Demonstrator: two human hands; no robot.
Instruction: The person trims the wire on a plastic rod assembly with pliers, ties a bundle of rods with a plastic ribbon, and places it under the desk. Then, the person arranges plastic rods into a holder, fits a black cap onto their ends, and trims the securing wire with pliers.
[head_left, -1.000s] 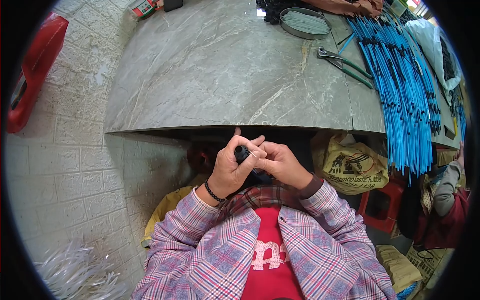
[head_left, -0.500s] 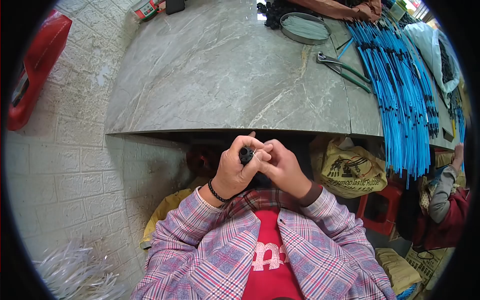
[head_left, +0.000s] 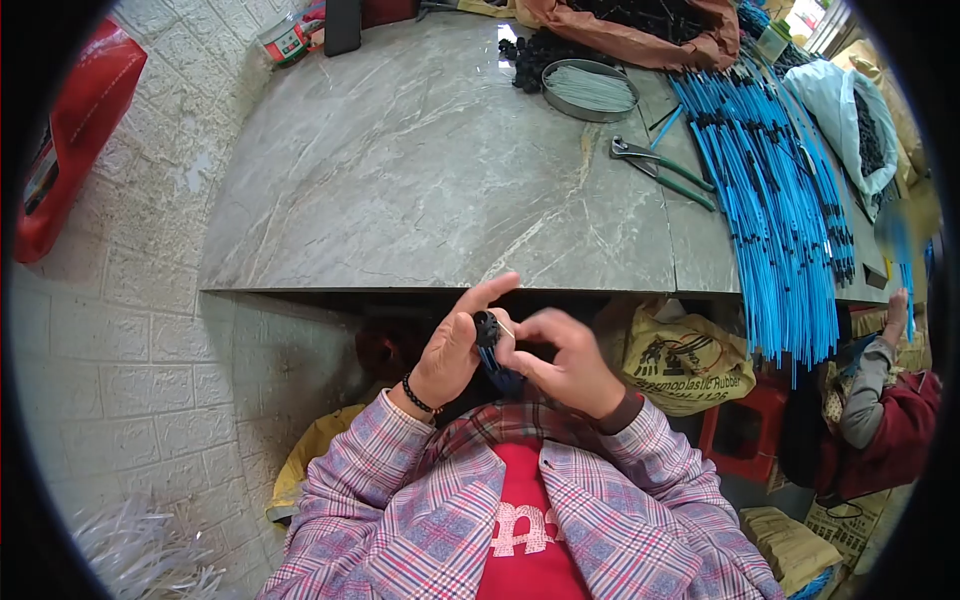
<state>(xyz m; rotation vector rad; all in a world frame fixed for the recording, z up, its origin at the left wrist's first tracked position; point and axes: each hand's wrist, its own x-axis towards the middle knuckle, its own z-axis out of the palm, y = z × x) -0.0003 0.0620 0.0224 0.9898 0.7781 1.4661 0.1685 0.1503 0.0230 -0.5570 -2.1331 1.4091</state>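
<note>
My left hand, with a bead bracelet at the wrist, grips a round black plastic piece whose notched end faces up. Blue tubes show below that piece, partly hidden by my fingers. My left index finger is stretched out toward the table edge. Close against it on the right, my right hand is closed, its fingertips pinching a thin white stick beside the black piece. Motion blurs some right fingers. Both hands are in front of the table edge, above my lap.
On the grey marbled table lie green-handled pliers, a round tin of thin pale sticks and a large bundle of blue tubes. A printed sack stands below. At the far right another person's arm reaches up.
My left index finger has straightened and my right hand has shifted slightly down and right. Blue tubes now show under the black piece. The view has shifted a little.
</note>
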